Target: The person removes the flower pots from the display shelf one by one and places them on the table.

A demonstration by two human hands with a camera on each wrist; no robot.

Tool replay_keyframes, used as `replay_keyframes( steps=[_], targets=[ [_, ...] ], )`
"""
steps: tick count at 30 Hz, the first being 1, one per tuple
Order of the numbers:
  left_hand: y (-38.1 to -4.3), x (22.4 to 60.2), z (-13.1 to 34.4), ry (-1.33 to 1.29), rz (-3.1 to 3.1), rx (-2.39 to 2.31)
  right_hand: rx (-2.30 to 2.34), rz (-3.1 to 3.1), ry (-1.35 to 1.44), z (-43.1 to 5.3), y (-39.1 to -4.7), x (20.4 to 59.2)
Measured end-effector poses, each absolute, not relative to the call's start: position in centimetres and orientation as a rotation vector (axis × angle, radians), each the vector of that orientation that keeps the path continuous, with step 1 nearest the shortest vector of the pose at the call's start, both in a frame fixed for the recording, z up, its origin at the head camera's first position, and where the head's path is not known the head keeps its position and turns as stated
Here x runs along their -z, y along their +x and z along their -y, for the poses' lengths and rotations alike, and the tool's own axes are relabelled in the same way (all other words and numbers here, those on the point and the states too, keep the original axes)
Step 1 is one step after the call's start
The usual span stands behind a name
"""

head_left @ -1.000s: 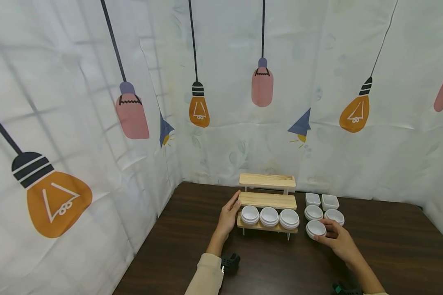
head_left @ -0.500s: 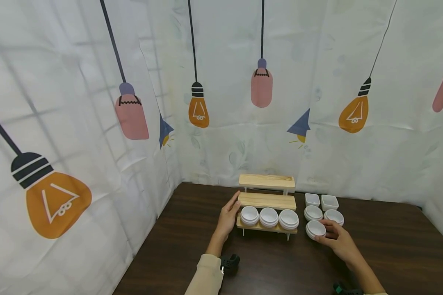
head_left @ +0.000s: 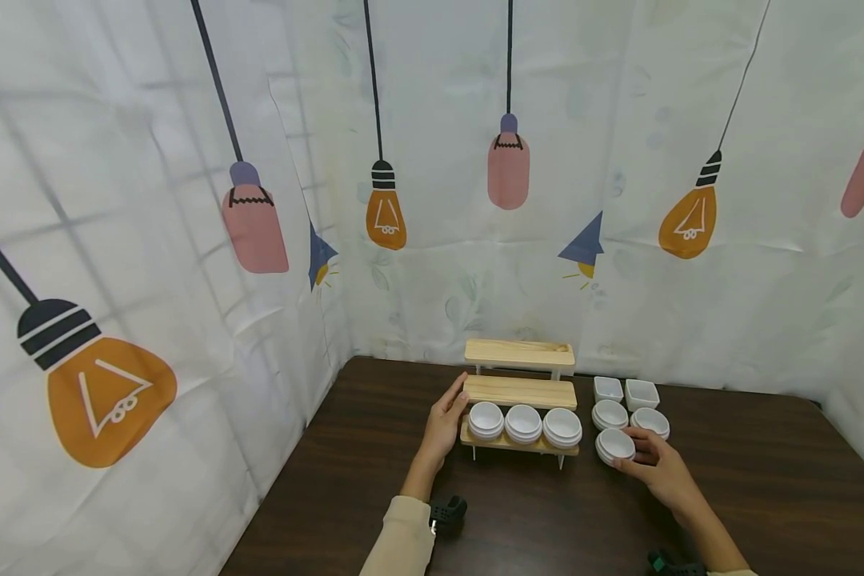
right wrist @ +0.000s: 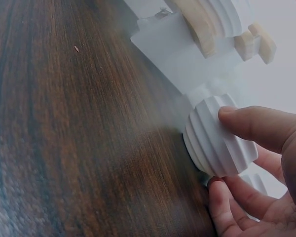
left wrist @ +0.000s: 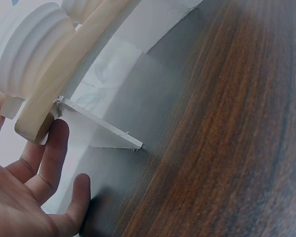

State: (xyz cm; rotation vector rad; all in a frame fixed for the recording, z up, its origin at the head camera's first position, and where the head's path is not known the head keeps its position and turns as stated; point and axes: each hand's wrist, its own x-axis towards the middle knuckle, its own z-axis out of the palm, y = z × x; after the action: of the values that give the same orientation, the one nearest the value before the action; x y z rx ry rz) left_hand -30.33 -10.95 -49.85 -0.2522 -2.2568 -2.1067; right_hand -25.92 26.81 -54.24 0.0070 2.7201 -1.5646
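My left hand [head_left: 442,428] holds the left end of a three-tier wooden display stand [head_left: 522,390]. In the left wrist view, bent fingers [left wrist: 54,153] touch the end of a wooden tier that bears a white bowl [left wrist: 34,49]. Three round white bowls [head_left: 523,424] stand in a row on the lowest tier; the upper two tiers are bare. To the right of the stand, my right hand [head_left: 662,472] grips a round ribbed white bowl [right wrist: 219,136] on the table, thumb on one side and fingers on the other.
Behind the gripped bowl stand two more round white bowls [head_left: 610,415] and two squarish white dishes [head_left: 642,394]. All rest on a dark wooden table [head_left: 547,520]. A white curtain [head_left: 432,304] printed with lamps hangs along the table's back and left.
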Motion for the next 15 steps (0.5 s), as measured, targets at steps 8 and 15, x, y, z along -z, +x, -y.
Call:
replay_keyframes(
  steps=[8,15],
  targets=[
    [-30.28,49.81,10.97,-0.264,2.244,2.110,1.574,-2.721,-0.002,-26.78,-25.86,54.24],
    [-30.22,49.79,10.96,-0.265,2.238,2.106,1.555,-2.730,-0.003,-26.79,-25.89,54.26]
  ],
)
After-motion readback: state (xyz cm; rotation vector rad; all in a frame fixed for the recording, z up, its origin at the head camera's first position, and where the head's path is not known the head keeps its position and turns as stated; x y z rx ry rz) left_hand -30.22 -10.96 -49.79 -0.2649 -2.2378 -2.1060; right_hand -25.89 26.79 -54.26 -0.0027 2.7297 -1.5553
